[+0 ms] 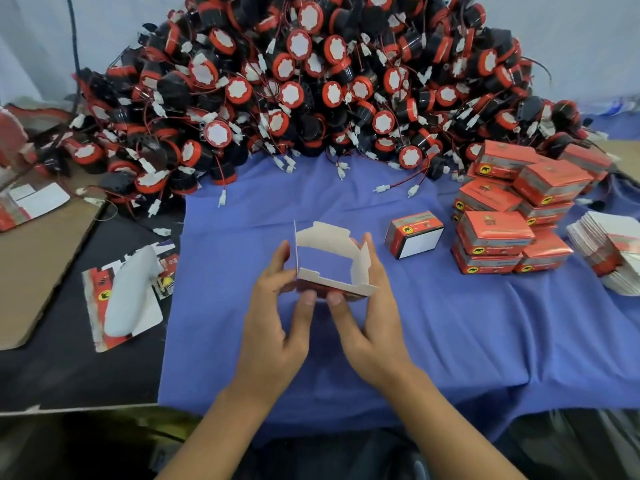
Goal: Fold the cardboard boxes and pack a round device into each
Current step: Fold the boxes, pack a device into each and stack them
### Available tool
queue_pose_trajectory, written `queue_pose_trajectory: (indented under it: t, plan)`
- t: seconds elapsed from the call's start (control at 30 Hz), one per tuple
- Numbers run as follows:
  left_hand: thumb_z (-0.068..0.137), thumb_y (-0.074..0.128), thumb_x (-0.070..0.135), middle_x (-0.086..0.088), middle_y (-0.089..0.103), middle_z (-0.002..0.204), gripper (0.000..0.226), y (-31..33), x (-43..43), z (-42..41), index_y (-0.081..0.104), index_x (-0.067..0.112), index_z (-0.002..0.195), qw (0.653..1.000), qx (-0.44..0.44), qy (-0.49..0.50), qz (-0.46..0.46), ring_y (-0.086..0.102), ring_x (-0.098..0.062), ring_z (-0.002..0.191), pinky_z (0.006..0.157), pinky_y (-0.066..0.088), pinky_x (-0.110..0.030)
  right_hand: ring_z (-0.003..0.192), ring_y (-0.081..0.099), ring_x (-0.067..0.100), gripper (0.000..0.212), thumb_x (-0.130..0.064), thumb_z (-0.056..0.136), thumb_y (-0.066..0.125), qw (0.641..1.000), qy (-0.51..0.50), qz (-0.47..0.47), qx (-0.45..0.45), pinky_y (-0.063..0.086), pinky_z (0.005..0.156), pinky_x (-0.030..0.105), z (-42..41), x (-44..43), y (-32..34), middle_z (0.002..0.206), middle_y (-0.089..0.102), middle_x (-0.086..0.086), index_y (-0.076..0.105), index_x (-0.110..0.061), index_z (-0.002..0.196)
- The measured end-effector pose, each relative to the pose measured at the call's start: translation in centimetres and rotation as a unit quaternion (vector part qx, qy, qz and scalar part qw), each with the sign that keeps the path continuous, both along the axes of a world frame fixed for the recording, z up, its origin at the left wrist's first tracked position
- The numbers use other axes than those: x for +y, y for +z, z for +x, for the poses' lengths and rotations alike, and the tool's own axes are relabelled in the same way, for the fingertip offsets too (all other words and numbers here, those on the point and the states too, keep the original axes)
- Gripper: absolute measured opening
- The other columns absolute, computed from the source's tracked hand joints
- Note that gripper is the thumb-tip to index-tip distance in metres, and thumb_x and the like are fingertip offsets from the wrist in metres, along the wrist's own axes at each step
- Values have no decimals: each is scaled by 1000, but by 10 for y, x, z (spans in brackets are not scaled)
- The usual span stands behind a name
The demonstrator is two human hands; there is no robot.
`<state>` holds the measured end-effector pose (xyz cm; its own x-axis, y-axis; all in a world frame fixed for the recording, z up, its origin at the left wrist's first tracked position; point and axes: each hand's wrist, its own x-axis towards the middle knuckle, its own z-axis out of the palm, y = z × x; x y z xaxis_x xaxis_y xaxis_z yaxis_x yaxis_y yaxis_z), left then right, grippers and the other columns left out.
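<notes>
An unfolded red cardboard box (332, 261) with a white inside is opened into a tube above the blue cloth (450, 323), its flaps standing up. My left hand (280, 306) grips its left wall, thumb on the near red side. My right hand (367, 313) grips the right wall, thumb beside the left thumb. A large heap of round black and red devices (311, 81) with white wire plugs fills the back of the table. Nothing is inside the box.
Several closed red boxes (512, 216) are stacked at the right, one more (414, 233) lying apart. A stack of flat box blanks (613, 251) sits at the far right. Left of the cloth lie a white object on flat blanks (128, 292) and brown cardboard (38, 258).
</notes>
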<state>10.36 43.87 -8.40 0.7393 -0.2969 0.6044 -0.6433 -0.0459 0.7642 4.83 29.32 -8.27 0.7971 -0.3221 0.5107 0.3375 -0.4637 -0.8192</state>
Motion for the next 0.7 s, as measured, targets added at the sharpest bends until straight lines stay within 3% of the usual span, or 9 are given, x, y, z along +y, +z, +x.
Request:
queue_pose_trajectory:
  t: [0.1,0.2,0.27,0.37,0.43,0.53,0.7]
  plan:
    - [106,49,45,20,43,156,22,5,2,-3,39,55,122,1000,7,0,-10,53,-20,137,100,51,-35,154,30,15,70,-39,107,49,1000,15,21,-14,33,118,25,-4,0,2,166,31,-10,12,-27,165]
    - [105,47,49,16,52,147,15,5,2,-3,42,49,119,999,28,12,-18,61,-24,124,89,55,-51,147,43,21,59,-48,109,41,998,-12,56,-25,44,114,44,-4,0,4,159,45,-6,28,-24,161]
    - [103,51,49,19,53,143,20,5,2,-3,43,46,121,999,30,26,-23,61,-22,123,87,58,-53,136,55,21,58,-51,108,40,996,-37,77,-32,51,105,40,-4,3,8,149,56,-6,40,-18,156]
    - [101,53,54,31,48,136,32,9,3,-4,40,51,129,999,6,38,-33,59,-11,120,89,56,-29,125,62,15,53,-48,106,47,990,-55,125,-39,52,96,24,-7,11,15,136,64,-14,49,-16,149]
    - [100,56,51,29,47,134,36,10,3,-4,39,52,132,998,-7,38,-42,58,-11,119,88,51,-18,124,63,15,48,-44,103,54,984,-58,166,-39,51,96,23,-9,16,19,132,66,-13,52,-20,145]
    - [99,57,51,21,49,134,39,6,5,-3,39,50,134,998,-3,24,-60,59,-20,117,89,49,-18,118,65,23,45,-37,97,59,974,-65,212,-35,54,98,37,-13,23,26,123,69,-1,56,-25,140]
    - [101,58,45,14,46,136,44,-1,7,-2,39,41,139,995,-26,11,-93,57,-25,114,92,50,-27,117,66,23,40,-23,90,61,964,-56,257,-44,55,97,43,-17,34,35,123,70,1,61,-28,130]
